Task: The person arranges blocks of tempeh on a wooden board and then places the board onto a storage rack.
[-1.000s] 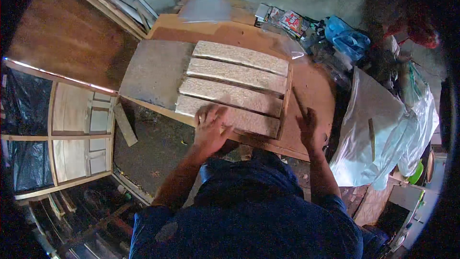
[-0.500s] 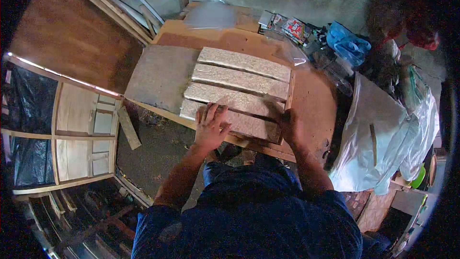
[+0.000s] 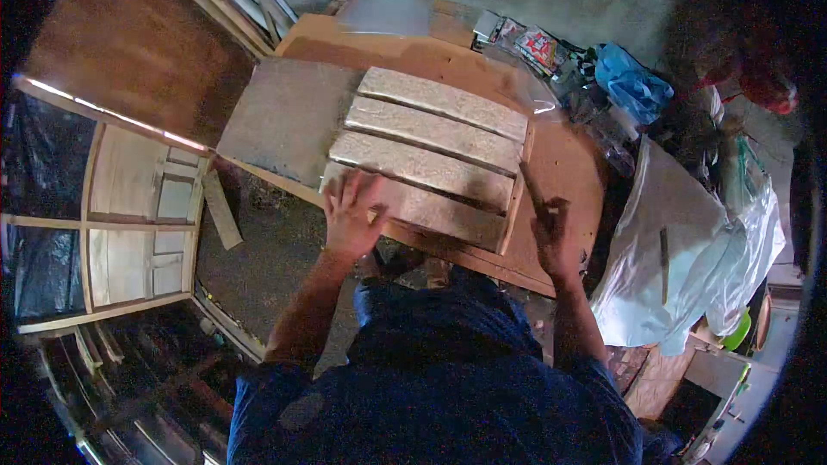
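A slatted wooden panel [image 3: 435,133] made of several pale, rough-textured boards lies flat on the brown worktable [image 3: 568,164]. Dark gaps run between its boards. My left hand [image 3: 349,220] is at the panel's near left corner, fingers spread over the nearest board. Just off the panel's right edge is my right hand [image 3: 556,237], held above the tabletop in shadow. Its fingers look apart, and I see nothing in them. A thin dark shape between that hand and the panel's edge is too dim to name.
A grey board [image 3: 289,120] lies on the table left of the panel. Along the far right edge are printed packets [image 3: 536,45] and a blue plastic bag [image 3: 633,82]. Clear plastic sheeting [image 3: 663,250] drapes at the right. A wooden frame [image 3: 138,228] stands at the left.
My right hand has come away from the panel's right edge and moved right. My left hand has slid a little left along the nearest board. The panel stays in place on the table.
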{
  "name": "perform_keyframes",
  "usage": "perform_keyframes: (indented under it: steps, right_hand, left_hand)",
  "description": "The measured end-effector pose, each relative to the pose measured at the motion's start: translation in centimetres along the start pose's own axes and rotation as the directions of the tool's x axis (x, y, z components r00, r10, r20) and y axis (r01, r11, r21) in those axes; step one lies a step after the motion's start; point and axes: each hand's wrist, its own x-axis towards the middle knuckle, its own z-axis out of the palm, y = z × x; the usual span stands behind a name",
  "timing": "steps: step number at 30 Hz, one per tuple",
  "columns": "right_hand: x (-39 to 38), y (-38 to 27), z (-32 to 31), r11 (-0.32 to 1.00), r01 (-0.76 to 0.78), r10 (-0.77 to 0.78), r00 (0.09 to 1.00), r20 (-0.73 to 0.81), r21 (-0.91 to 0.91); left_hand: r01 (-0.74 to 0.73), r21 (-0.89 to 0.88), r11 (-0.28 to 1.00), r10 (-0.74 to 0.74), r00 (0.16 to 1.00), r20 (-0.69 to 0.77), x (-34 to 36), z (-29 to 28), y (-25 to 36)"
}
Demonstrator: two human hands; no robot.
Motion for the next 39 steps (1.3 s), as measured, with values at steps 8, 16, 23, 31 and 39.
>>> perform_keyframes:
  steps: [8,16,23,31,39]
  right_hand:
    - [-3.7,-7.4,-7.0,0.986,-0.077,0.06,0.991,-0.116,-0.146]
    - [-4.5,-8.8,-4.1,0.983,0.133,-0.15,0.979,-0.135,-0.125]
    - [-3.1,-10.6,-1.3,0.947,0.149,-0.163,0.986,-0.029,-0.283]
    - [-0.9,-12.0,2.7,0.936,0.297,-0.259,0.945,0.201,-0.191]
    - [1.0,-14.5,7.3,0.903,0.407,-0.378,0.905,0.194,-0.138]
  left_hand:
    - [0.278,0.047,0.959,-0.278,0.961,-0.006,-3.1,-1.8,-3.3]
    - [0.368,-0.131,0.921,-0.373,0.928,-0.021,-3.9,-1.2,-3.6]
    - [0.424,-0.16,0.891,-0.424,0.905,0.032,-3.9,-1.0,-3.6]
    - [0.367,-0.288,0.885,-0.402,0.913,-0.071,-6.0,-0.4,-4.5]
    - [0.445,-0.33,0.833,-0.483,0.875,-0.039,-8.9,-0.1,-5.3]
